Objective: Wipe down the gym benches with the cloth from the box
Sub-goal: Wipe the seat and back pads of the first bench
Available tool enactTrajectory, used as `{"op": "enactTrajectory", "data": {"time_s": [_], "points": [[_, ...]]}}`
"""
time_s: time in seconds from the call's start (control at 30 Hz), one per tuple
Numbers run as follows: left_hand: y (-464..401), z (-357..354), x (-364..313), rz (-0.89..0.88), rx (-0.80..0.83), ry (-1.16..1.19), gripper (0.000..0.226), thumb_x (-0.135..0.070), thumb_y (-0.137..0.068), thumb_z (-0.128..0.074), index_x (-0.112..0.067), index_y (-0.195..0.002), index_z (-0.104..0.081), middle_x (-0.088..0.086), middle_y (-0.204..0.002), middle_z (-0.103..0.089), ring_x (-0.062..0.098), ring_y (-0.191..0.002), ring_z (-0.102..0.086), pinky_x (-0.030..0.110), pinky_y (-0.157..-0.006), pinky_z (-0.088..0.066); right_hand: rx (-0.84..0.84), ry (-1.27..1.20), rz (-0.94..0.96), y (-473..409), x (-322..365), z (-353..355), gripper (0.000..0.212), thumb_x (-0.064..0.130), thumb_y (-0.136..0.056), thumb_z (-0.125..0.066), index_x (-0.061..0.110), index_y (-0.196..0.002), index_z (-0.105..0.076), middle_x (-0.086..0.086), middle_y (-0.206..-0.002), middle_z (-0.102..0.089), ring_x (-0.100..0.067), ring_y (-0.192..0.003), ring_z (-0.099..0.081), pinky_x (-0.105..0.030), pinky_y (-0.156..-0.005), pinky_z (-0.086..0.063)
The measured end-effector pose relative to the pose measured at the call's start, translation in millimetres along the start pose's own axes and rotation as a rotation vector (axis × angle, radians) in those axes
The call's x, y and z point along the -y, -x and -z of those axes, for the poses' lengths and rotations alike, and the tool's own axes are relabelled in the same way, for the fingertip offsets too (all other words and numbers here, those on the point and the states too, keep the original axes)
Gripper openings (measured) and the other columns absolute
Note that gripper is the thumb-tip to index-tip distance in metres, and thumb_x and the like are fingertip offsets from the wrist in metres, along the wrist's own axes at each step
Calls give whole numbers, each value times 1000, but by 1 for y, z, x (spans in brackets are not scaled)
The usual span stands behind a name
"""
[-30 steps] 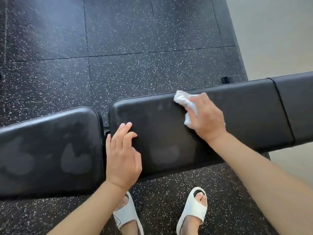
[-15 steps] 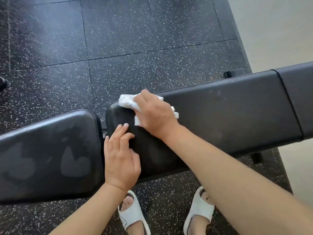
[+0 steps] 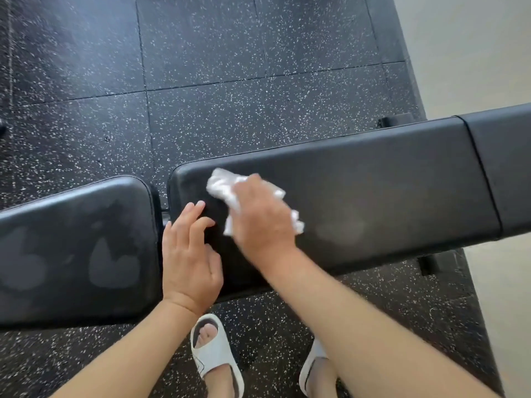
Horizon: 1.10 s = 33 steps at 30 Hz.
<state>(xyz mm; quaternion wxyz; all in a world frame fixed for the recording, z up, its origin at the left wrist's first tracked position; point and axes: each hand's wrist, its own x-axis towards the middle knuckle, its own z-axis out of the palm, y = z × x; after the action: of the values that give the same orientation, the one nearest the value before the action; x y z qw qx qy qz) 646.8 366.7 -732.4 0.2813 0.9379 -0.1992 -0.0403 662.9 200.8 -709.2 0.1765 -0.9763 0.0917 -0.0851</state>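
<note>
Here the right hand (image 3: 263, 216) presses the crumpled white cloth (image 3: 222, 186) under its curled fingers near the left end of the long bench pad (image 3: 373, 179), while the left hand (image 3: 189, 254), fingers loosely spread, rests on that end, probably for support.

I look for words, numbers and signs, and I find none that I can read on anything I see
</note>
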Motion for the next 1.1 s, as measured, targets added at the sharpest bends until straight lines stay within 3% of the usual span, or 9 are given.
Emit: {"op": "enactTrajectory", "data": {"time_s": [0.17, 0.27, 0.33, 0.4, 0.5, 0.7, 0.9, 1.0, 1.1], "points": [[-1, -2, 2, -16, -13, 1, 43, -12, -86, -41, -5, -127, -52, 14, -157, -45, 39, -148, -39, 59, -120, -30, -49, -141, 131, 53, 2, -6, 9, 5, -84, -68, 11, -91, -66, -6, -86, -58, -24, -73, -55, -36, -60, -49], [1, -4, 2, -37, -22, 0, 42, -5, -82, -41, -5, -122, -53, 13, -158, -45, 33, -152, -35, 55, -123, -27, -25, -13, 152, 68, -76, 33, 44, 7, -81, -58, 24, -118, -73, 1, -106, -67, -23, -93, -63, -38, -77, -56], [2, -5, 3, -39, -40, -1, 41, -4, -82, -41, -5, -121, -54, 13, -158, -45, 33, -152, -36, 52, -124, -27, -78, 84, -120, 63, -140, 62, 47, 21, -81, -57, 32, -126, -65, 5, -114, -60, -25, -102, -60, -40, -75, -55], [2, -6, 4, -41, -50, 5, 41, -4, -82, -41, -5, -121, -54, 12, -158, -46, 33, -152, -36, 52, -123, -28, -157, 77, -454, 54, -186, 79, 31, 30, -92, -50, 18, -118, -61, -4, -114, -55, -33, -100, -58, -43, -70, -50], [1, -6, 2, -33, -50, 5, 41, -4, -82, -41, -5, -120, -54, 13, -156, -46, 34, -151, -37, 52, -122, -29, -228, 103, -652, 44, -162, 67, 19, 25, -98, -55, 11, -110, -54, -10, -111, -53, -40, -88, -58, -38, -63, -36], [-4, 6, -2, -3, 46, 1, 41, -14, -81, -41, -5, -118, -57, 16, -152, -49, 39, -144, -42, 56, -113, -32, -37, -25, -133, 31, 19, -5, 14, 14, -85, -69, 11, -98, -64, -8, -95, -58, -29, -72, -57, -40, -52, -48], [-30, 34, 13, -71, 128, -51, 29, -23, -84, -51, -16, -109, -62, 1, -134, -56, 30, -116, -52, 49, -92, -46, 51, 52, 257, -6, -8, 7, 14, 17, -80, -72, 11, -92, -70, -7, -89, -62, -28, -77, -64, -39, -54, -51], [-49, 40, 25, -80, 115, -70, 28, -23, -88, -54, -17, -116, -61, 0, -134, -54, 27, -115, -51, 45, -91, -45, 3, 164, 31, -55, -43, 20, 24, 18, -77, -73, 16, -101, -68, -6, -94, -63, -29, -81, -66, -38, -56, -53], [-61, 47, 33, 61, 99, -21, 37, -19, -92, -65, -14, -128, -59, 4, -141, -52, 29, -124, -50, 47, -100, -47, 108, 178, -261, -98, -52, 19, 22, 33, -101, -57, 12, -107, -61, -6, -110, -57, -32, -95, -62, -44, -70, -52]]}}
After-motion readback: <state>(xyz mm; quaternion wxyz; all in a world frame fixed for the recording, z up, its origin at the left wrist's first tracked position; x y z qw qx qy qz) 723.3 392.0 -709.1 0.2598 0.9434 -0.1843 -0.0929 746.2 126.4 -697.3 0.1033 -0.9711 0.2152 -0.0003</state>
